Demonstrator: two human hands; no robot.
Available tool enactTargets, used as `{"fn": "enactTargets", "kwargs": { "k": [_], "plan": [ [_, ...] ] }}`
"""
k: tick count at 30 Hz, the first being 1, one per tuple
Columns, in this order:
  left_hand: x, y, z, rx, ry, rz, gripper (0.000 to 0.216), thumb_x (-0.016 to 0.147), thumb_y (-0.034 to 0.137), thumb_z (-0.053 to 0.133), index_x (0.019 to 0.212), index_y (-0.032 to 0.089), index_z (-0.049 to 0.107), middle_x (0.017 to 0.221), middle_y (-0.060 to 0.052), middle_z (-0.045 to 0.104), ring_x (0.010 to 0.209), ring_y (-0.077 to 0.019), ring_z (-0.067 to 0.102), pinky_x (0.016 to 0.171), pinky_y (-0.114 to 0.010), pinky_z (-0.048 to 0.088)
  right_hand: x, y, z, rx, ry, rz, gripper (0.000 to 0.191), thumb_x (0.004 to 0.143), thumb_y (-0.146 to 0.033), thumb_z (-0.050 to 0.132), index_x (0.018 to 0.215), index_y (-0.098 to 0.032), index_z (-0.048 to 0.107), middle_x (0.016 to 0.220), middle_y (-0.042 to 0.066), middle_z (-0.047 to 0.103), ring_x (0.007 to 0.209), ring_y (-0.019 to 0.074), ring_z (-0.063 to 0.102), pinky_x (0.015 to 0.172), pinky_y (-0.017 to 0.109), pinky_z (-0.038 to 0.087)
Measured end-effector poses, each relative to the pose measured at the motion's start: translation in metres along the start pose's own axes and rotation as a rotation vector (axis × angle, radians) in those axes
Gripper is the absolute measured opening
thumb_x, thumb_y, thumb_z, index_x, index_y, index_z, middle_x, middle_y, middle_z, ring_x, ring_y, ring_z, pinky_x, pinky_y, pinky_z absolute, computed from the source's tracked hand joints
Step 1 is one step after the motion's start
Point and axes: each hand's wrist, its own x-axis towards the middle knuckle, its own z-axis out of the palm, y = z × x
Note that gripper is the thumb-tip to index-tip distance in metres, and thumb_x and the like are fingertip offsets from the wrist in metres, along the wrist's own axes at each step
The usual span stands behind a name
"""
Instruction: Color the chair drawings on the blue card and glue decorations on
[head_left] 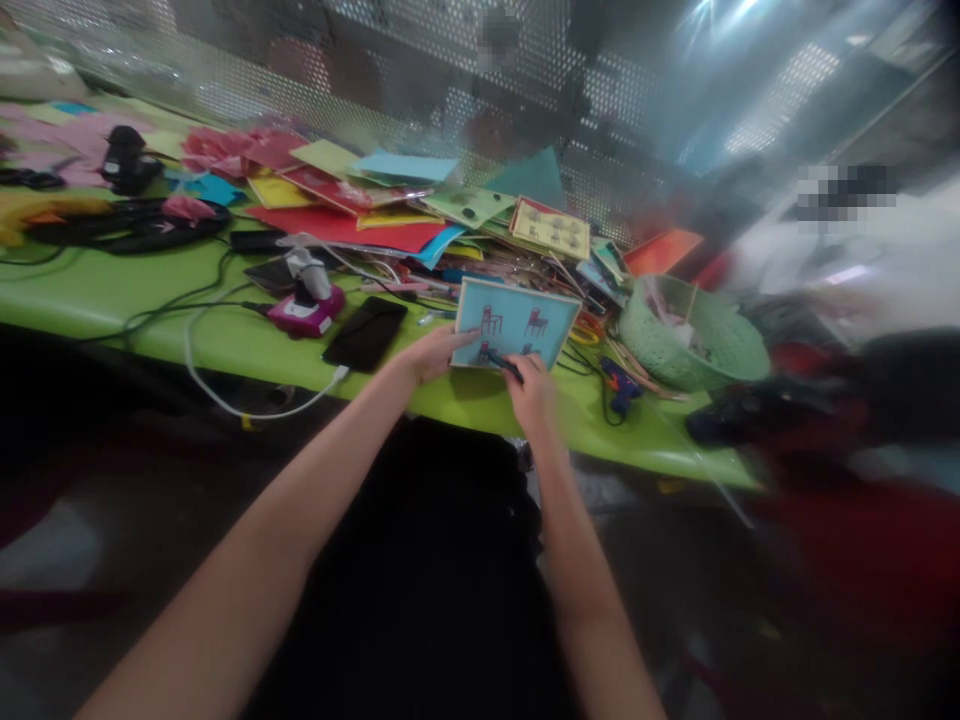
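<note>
A light blue card (517, 308) with a pale border and small drawings of red chairs is tilted up at the front of the green table. My left hand (439, 352) grips its left edge, thumb lying on the face. In my right hand (531, 385) is a dark pen (504, 364), its tip at the card's lower part near a chair drawing. My right fingers partly hide the lower right drawing. Left of the card lies a black phone (366, 333).
Coloured paper sheets (352, 225) pile up behind the card, with a yellow chair card (551, 228) among them. To the right are a green basket (720, 345) and a blue glue gun (621, 388). A purple power adapter (306, 312) and cables lie left. A blurred person in red (862, 560) is at far right.
</note>
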Motion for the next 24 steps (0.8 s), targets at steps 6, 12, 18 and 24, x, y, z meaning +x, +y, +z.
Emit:
{"fn": "enactTargets", "kwargs": {
  "k": [6,12,18,24],
  "plan": [
    [0.0019,-0.0019,-0.0017,-0.004,-0.008,0.005,0.024,0.091,0.026,0.072,0.110,0.011,0.077,0.102,-0.015,0.081,0.092,-0.0243,0.078,0.098,-0.043,0.060,-0.0007,0.0006,-0.0002,0.009,0.033,-0.004,0.021,0.100,-0.024,0.055,0.110,-0.022,0.074,0.102,0.010,0.072,0.097,0.0250,0.069,0.090,0.041,0.056],
    [0.0044,-0.0038,-0.0030,-0.010,-0.014,0.017,0.026,0.089,0.026,0.074,0.110,0.011,0.078,0.106,-0.015,0.081,0.095,-0.0243,0.078,0.098,-0.041,0.060,0.0004,0.0004,0.0025,0.026,0.033,-0.028,0.021,0.100,-0.023,0.056,0.110,-0.023,0.074,0.104,0.009,0.072,0.098,0.0243,0.069,0.092,0.041,0.057],
    [0.0002,0.0008,0.0013,-0.018,-0.007,0.000,0.030,0.086,0.028,0.077,0.111,0.011,0.078,0.107,-0.016,0.081,0.104,-0.0276,0.076,0.101,-0.044,0.059,-0.0003,0.0005,0.0026,0.023,0.012,-0.022,0.021,0.101,-0.024,0.054,0.111,-0.023,0.073,0.105,0.009,0.071,0.100,0.0240,0.069,0.092,0.041,0.056],
    [-0.0041,0.0045,0.0048,-0.019,-0.017,0.004,0.028,0.086,0.028,0.078,0.108,0.011,0.078,0.107,-0.015,0.081,0.100,-0.0264,0.077,0.100,-0.043,0.060,0.0000,0.0019,0.0031,0.027,0.008,-0.035,0.020,0.101,-0.024,0.055,0.110,-0.021,0.073,0.104,0.009,0.071,0.098,0.0244,0.069,0.090,0.039,0.056]
  ]
}}
